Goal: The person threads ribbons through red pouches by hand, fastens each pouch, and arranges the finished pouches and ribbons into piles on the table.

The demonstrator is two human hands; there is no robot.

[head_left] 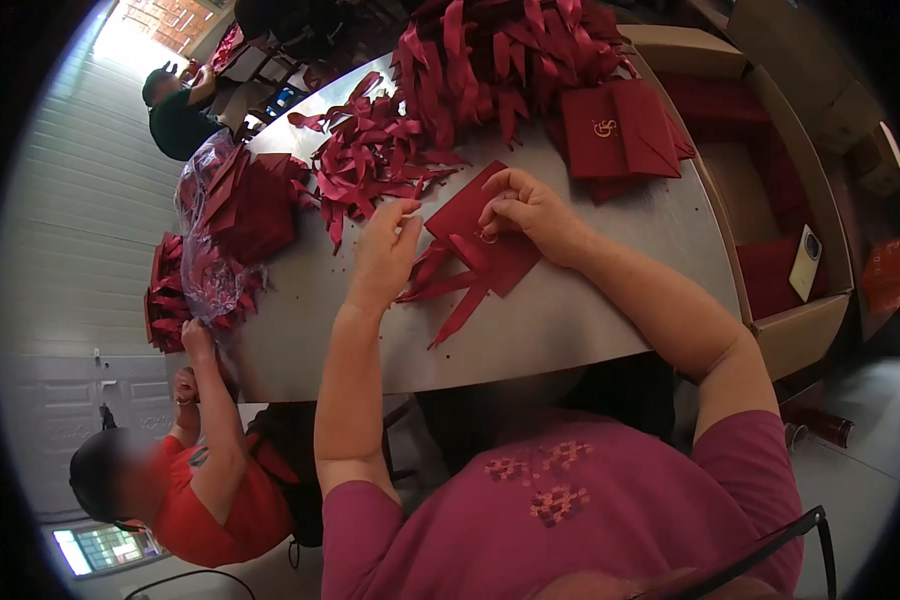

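Note:
A dark red paper bag (515,262) lies flat on the metal table in front of me, with a gold mark partly showing. Red ribbon (458,318) trails from its lower left side onto the tabletop. My right hand (532,215) is over the bag, thumb and fingers pinched together; whatever is between them is too small to make out. Just left of the bag, my left hand (385,250) is raised with its thumb and forefinger curled close together. Anything in that pinch is hidden.
A heap of cut red ribbons (365,160) lies beyond my left hand. Stacked red bags (625,130) sit at the far right, near an open cardboard box (805,325) with a phone (805,263). At left, a co-worker (220,480) reaches toward plastic-wrapped bags (255,205).

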